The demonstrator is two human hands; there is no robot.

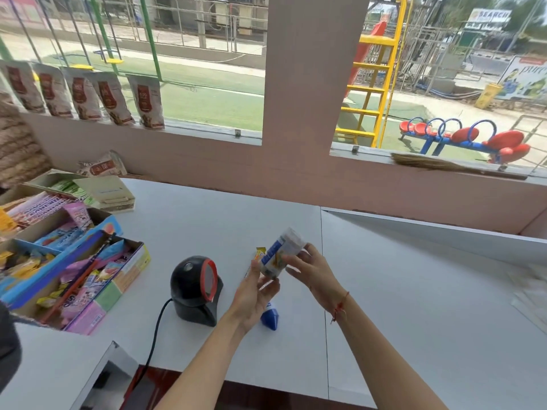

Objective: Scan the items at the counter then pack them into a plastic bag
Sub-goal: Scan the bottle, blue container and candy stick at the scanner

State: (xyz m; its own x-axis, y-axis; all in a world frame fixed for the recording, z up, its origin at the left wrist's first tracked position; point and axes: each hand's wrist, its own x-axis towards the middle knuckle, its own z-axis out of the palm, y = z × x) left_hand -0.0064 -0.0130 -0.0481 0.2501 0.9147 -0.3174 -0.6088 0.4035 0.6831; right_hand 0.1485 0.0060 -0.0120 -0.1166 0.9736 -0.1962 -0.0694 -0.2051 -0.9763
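A small bottle with a blue and white label [279, 252] is held tilted above the white counter [207, 220], just right of the black scanner [197, 288] with its red-rimmed window. My left hand [257, 287] grips the bottle's lower end. My right hand [310, 270] holds its side with the fingertips. Behind the bottle a yellow-orange sachet [259, 253] lies on the counter, partly hidden. A blue and white pouch [270, 315] lies on the counter under my left wrist. Clear plastic bags [529, 291] lie at the right edge.
Cardboard display boxes full of sweets and snack packs [74, 267] crowd the counter's left side. Brown snack pouches [88, 96] line the window ledge. A broom [444, 165] rests on the right sill. The scanner's black cable [157, 329] runs toward the front edge.
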